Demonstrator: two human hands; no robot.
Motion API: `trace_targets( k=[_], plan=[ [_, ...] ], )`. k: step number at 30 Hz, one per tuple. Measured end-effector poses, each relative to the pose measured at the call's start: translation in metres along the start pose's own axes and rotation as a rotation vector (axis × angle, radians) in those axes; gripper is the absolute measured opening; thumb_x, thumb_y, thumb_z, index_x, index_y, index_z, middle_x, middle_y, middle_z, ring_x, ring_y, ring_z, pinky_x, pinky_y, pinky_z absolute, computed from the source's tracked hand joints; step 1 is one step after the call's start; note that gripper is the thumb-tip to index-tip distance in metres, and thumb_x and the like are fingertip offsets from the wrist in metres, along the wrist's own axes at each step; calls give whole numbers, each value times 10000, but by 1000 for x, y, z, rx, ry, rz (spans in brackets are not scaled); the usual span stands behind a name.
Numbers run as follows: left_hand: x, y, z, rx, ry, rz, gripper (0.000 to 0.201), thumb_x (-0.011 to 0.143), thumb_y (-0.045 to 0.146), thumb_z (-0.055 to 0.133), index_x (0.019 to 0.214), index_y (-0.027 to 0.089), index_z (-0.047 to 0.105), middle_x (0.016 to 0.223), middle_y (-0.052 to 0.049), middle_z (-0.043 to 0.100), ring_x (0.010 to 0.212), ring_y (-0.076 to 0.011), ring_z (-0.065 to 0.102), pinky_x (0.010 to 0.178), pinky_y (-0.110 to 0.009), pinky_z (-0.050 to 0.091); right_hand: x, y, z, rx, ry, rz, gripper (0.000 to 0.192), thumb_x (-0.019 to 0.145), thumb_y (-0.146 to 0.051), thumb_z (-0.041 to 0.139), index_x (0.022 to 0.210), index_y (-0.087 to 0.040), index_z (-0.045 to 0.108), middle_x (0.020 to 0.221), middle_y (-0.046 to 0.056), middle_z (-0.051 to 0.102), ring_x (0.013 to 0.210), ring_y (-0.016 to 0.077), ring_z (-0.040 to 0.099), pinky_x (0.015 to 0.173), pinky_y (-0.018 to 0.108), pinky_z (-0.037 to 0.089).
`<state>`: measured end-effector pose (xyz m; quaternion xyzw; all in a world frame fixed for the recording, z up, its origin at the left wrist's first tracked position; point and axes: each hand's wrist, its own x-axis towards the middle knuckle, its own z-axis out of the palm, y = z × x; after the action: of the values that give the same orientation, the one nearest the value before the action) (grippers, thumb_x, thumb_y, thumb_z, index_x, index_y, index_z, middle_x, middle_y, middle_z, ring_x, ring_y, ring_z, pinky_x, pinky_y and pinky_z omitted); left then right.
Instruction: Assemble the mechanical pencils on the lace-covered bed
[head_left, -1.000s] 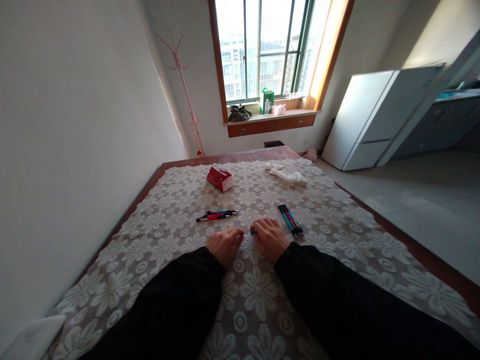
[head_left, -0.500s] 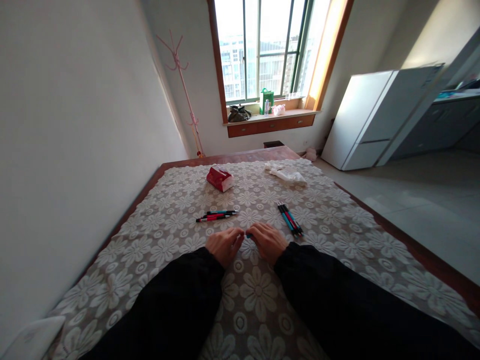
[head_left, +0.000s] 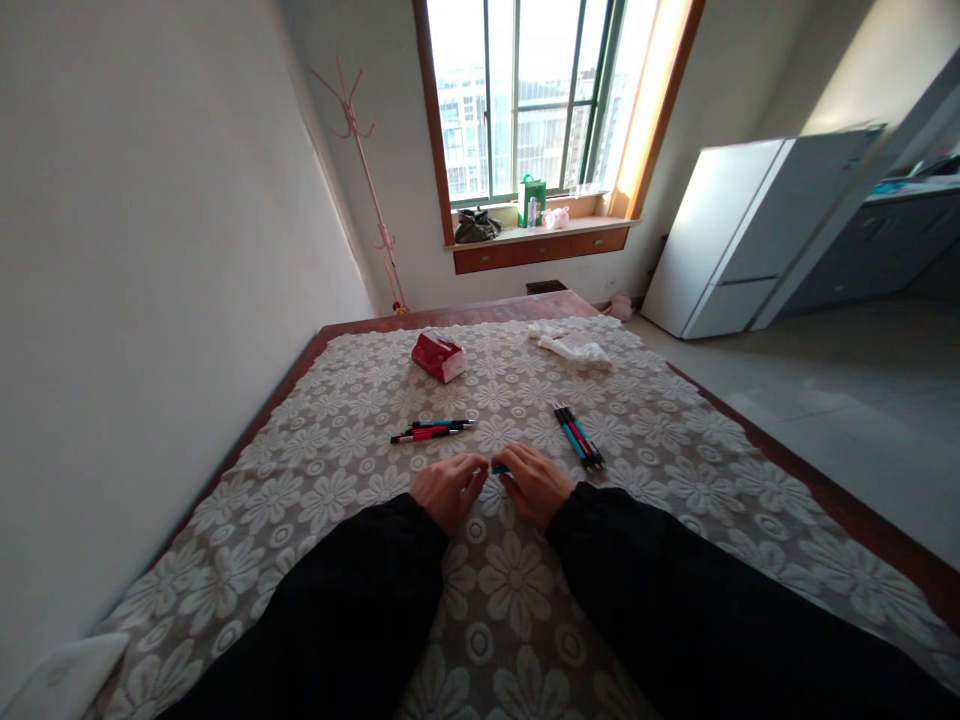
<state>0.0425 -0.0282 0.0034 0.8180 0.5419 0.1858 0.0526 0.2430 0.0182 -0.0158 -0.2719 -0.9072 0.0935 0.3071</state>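
Observation:
My right hand (head_left: 534,482) is closed around a teal pen (head_left: 499,469), and most of the pen is hidden by the fingers. Close beside it, my left hand (head_left: 450,488) has its thumb and fingertips pinched together; whatever they hold is too small to make out. Beyond the left hand lies a loose group of red, teal and black pens (head_left: 431,432). Several more pens (head_left: 578,437) are lined up side by side to the right of my right hand, their silver tips pointing away from me.
A red tissue pack (head_left: 438,358) and a crumpled white plastic bag (head_left: 573,348) lie farther back on the floral tablecloth (head_left: 517,580). A white object (head_left: 71,675) is at the near left corner. The wall (head_left: 150,250) runs along the table's left side.
Both hands stay almost in place, fingertips close together. The view has shifted very slightly; the pens on the table lie as before.

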Motion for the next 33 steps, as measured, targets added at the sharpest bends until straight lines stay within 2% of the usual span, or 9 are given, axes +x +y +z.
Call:
trace_targets(
  k=[11, 14, 18, 21, 24, 28, 30, 33],
  plan=[
    [0, -1, 0, -51, -17, -3, 207, 1026, 346, 413, 1040, 240, 590, 965, -21, 709, 826, -164, 683, 732, -257, 494, -2, 5, 4, 48, -7, -25, 185, 894, -62, 488, 1005, -203, 531, 947, 62, 637, 888, 195, 593, 787, 301, 488],
    [-1, -2, 1, -139, 4, 40, 181, 977, 235, 418, 1108, 217, 541, 975, -48, 686, 871, -185, 673, 804, -292, 512, -2, 5, 4, 34, -21, -28, 215, 874, -42, 496, 1017, -196, 542, 959, 66, 644, 914, 202, 597, 808, 305, 488],
    [-3, -6, 5, -219, 28, 86, 324, 842, 95, 444, 1147, 193, 492, 940, -59, 646, 849, -199, 650, 802, -314, 523, -2, 5, 2, -43, -29, -20, 183, 906, -71, 501, 1015, -202, 570, 941, 54, 653, 893, 197, 590, 800, 305, 466],
    [-4, -7, 8, -254, 55, 62, 346, 852, 72, 426, 1169, 195, 492, 910, -46, 638, 825, -190, 650, 791, -310, 524, -2, 5, 1, -102, -22, -9, 161, 923, -104, 524, 1031, -208, 581, 937, 45, 662, 879, 195, 590, 779, 305, 447],
    [-2, -8, 9, -296, 89, 27, 336, 870, 59, 430, 1164, 205, 501, 965, -50, 669, 875, -184, 670, 807, -303, 528, -2, 5, 1, -119, -18, 3, 172, 914, -92, 539, 1034, -209, 581, 944, 42, 665, 878, 192, 594, 773, 301, 441],
    [0, -10, 6, -194, 133, -70, 173, 901, 142, 549, 1057, 209, 582, 986, -59, 704, 936, -212, 670, 866, -338, 521, -2, 6, 4, -110, 6, 51, 162, 914, -87, 555, 1014, -213, 577, 946, 38, 665, 886, 190, 596, 781, 299, 444],
    [1, -10, 5, -101, 122, -74, 85, 919, 225, 606, 997, 214, 638, 933, -52, 716, 907, -221, 667, 872, -355, 512, -2, 7, 5, -108, 7, 57, 155, 918, -91, 556, 1007, -216, 577, 944, 36, 664, 882, 186, 595, 778, 296, 443],
    [1, -9, 4, -74, 107, -41, 86, 937, 274, 623, 973, 215, 675, 883, -41, 722, 845, -202, 666, 837, -335, 509, -3, 8, 5, -101, -2, 46, 145, 928, -99, 551, 1007, -216, 580, 937, 34, 667, 869, 181, 601, 769, 292, 441]
  ],
)
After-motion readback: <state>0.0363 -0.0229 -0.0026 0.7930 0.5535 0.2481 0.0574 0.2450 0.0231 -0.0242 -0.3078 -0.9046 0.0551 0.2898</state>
